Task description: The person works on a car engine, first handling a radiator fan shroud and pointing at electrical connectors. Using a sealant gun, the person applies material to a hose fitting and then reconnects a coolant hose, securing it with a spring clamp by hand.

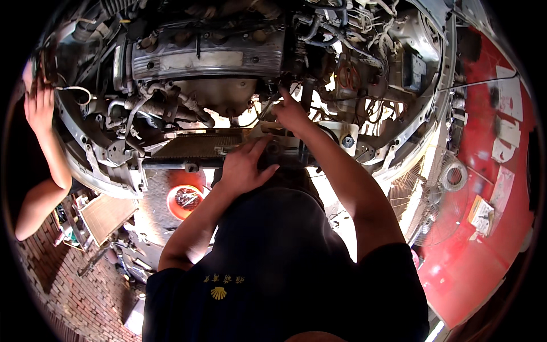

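My left hand lies on the front crossbar by the radiator, fingers and thumb apart, with nothing seen in it. Farther in, my right hand reaches down beside the right end of the engine. Its index finger is stretched out toward dark hoses and fittings, the other fingers bent and partly hidden. Nothing held shows there, and whether the fingertip touches a part I cannot make out. At the far left another person's hand rests on the car's side edge.
Wiring and hoses fill the bay's right side. A red panel with papers on it spans the right. Near it stands a wire fan guard. An orange bucket of small parts and a rectangular tan panel are at lower left.
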Action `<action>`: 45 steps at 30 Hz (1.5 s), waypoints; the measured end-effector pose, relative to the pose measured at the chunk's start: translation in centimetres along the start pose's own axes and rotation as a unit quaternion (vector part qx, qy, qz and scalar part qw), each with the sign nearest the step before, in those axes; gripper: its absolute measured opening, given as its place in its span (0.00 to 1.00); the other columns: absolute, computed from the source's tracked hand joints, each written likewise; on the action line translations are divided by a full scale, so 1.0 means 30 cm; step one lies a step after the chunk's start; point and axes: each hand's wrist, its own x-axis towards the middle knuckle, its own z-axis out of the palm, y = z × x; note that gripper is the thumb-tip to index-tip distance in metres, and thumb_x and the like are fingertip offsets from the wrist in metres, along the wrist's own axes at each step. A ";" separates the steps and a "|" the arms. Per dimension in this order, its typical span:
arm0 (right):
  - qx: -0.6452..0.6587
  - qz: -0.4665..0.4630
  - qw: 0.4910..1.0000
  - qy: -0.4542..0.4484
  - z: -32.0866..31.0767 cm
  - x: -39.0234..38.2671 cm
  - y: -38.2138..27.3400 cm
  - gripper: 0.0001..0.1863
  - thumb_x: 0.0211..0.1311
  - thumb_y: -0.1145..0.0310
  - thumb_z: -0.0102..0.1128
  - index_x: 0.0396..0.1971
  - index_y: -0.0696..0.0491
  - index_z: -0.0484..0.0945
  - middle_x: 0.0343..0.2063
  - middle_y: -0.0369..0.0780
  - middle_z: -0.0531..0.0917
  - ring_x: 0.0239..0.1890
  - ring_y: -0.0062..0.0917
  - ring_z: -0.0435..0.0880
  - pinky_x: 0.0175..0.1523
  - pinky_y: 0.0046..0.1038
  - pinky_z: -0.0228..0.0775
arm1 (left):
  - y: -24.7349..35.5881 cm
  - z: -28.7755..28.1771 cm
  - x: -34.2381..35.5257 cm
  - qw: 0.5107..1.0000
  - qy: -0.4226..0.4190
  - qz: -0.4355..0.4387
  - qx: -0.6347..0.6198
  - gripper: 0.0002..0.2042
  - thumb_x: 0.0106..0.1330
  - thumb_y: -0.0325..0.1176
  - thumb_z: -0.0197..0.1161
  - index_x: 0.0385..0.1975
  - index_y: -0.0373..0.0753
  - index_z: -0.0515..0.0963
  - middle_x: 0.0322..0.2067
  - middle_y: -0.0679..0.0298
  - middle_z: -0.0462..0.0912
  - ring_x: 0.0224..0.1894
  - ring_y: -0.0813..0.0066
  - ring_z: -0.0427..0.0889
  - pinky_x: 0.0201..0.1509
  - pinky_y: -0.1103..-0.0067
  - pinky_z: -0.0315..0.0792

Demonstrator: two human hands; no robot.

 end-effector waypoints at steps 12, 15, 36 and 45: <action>0.096 0.090 0.990 -0.048 -0.007 0.017 0.037 0.41 0.68 0.70 0.59 0.80 0.50 0.55 0.37 0.45 0.87 0.31 0.31 0.85 0.36 0.35 0.78 | 0.009 0.002 0.015 1.000 -0.012 -0.008 0.021 0.38 0.62 0.50 0.74 0.71 0.43 0.71 0.51 0.46 0.85 0.46 0.44 0.87 0.50 0.60 0.83; -0.093 0.002 0.995 0.017 -0.027 -0.058 -0.051 0.42 0.70 0.65 0.58 0.81 0.48 0.53 0.41 0.47 0.88 0.35 0.37 0.88 0.42 0.40 0.81 | 0.000 0.018 -0.003 0.998 0.032 0.031 0.033 0.38 0.62 0.50 0.74 0.71 0.42 0.71 0.51 0.46 0.85 0.46 0.43 0.87 0.49 0.59 0.83; 0.422 0.159 0.884 -0.121 -0.020 0.078 0.001 0.39 0.63 0.74 0.63 0.75 0.41 0.64 0.31 0.33 0.78 0.28 0.20 0.75 0.30 0.26 0.63 | 0.003 0.018 -0.002 1.000 0.011 -0.003 0.020 0.37 0.62 0.51 0.73 0.70 0.43 0.71 0.55 0.44 0.83 0.48 0.41 0.86 0.52 0.58 0.82; 0.543 0.249 0.794 -0.114 -0.050 0.118 0.022 0.13 0.67 0.58 0.58 0.46 0.48 0.73 0.50 0.42 0.85 0.46 0.35 0.83 0.49 0.38 0.72 | 0.010 0.012 0.009 0.999 0.029 0.006 0.019 0.37 0.61 0.49 0.74 0.69 0.41 0.73 0.51 0.46 0.85 0.48 0.42 0.87 0.51 0.59 0.82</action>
